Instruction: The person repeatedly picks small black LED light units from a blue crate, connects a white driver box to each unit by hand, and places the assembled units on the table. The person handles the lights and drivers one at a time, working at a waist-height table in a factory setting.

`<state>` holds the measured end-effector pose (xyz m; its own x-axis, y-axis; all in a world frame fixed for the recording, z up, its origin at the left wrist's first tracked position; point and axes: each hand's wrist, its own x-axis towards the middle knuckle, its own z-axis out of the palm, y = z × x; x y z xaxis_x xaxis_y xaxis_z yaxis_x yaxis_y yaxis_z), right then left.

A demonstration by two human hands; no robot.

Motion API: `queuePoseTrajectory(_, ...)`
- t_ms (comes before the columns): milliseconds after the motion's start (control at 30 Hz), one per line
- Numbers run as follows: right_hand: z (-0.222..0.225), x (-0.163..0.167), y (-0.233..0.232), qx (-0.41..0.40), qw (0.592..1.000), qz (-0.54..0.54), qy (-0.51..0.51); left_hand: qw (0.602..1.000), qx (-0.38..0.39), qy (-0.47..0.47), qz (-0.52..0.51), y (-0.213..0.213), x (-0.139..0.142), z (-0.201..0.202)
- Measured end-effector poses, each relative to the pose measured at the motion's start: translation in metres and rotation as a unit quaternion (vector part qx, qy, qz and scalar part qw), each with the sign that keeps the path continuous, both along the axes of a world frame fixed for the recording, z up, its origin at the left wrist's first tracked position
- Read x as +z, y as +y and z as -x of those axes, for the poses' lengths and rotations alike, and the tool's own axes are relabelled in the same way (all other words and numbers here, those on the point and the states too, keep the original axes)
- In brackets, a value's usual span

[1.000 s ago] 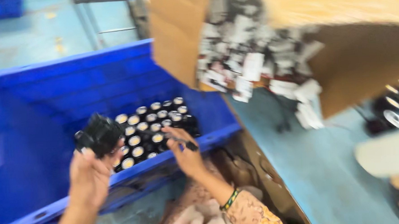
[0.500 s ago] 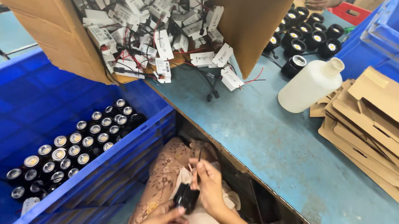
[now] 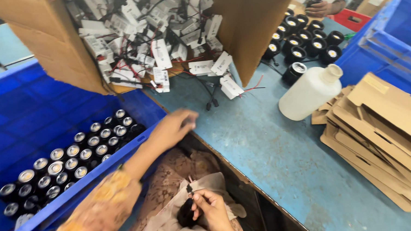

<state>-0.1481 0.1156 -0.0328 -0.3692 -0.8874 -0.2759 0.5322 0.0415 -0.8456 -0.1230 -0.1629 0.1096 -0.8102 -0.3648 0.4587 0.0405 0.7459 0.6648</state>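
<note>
1. At the left, a blue crate (image 3: 39, 113) holds rows of small black round lamps (image 3: 73, 158) packed along its near right wall.
2. The person's left hand (image 3: 173, 127) reaches from over the crate's rim towards the near edge of the blue table (image 3: 272, 154). Its fingers are loosely curled and blurred; whether it holds anything cannot be told.
3. Below, in the person's lap under the table's near edge, the right hand (image 3: 212, 207) pinches one small black lamp (image 3: 187, 212), its short lead sticking up.
4. A tilted cardboard box (image 3: 252, 30) at the table's far edge spills white driver units (image 3: 159, 53) and wires. A reach into it could snag a wire and drag units off the edge.
5. The lap-held lamp, gripped only by fingertips, could slip to the floor.
6. Right of centre lies a white plastic bottle (image 3: 308, 95), with flat cardboard pieces (image 3: 382, 135) beside it.
</note>
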Motion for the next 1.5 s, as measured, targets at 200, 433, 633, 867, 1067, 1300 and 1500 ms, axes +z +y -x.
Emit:
queuePoseTrajectory(200, -0.004, 0.014, 0.009, -0.003, 1.0, -0.03, -0.007, 0.974, 0.031, -0.095, 0.202, -0.029, -0.013, 0.088)
queuePoseTrajectory(433, -0.007, 0.021, 0.009, 0.033, 0.997, -0.055, -0.038, 0.987, 0.076, 0.139, -0.029, -0.075, 0.052, 0.143)
queuePoseTrajectory(633, -0.007, 0.016, 0.009, 0.02, 0.999, -0.043, -0.014, 0.954, -0.051, 0.228, -0.188, -0.075, 0.152, 0.105)
queuePoseTrajectory(867, 0.001, 0.017, 0.014, -0.019, 0.994, -0.045, 0.093, 0.878, -0.136, 0.263, -0.375, -0.005, 0.157, -0.058)
queuePoseTrajectory(1067, 0.006, 0.053, 0.023, 0.023, 0.993, -0.082, 0.077, 0.853, 0.026, 0.017, -0.521, 0.108, 0.048, -0.136)
queuePoseTrajectory(1300, 0.014, 0.09, 0.045, 0.075, 0.989, -0.084, 0.092, 0.768, 0.037, 0.014, -0.639, 0.181, -0.033, -0.159)
queuePoseTrajectory(1500, 0.019, 0.095, 0.06, 0.094, 0.983, -0.124, 0.102, 0.79, 0.024, -0.036, -0.612, 0.187, -0.039, -0.161)
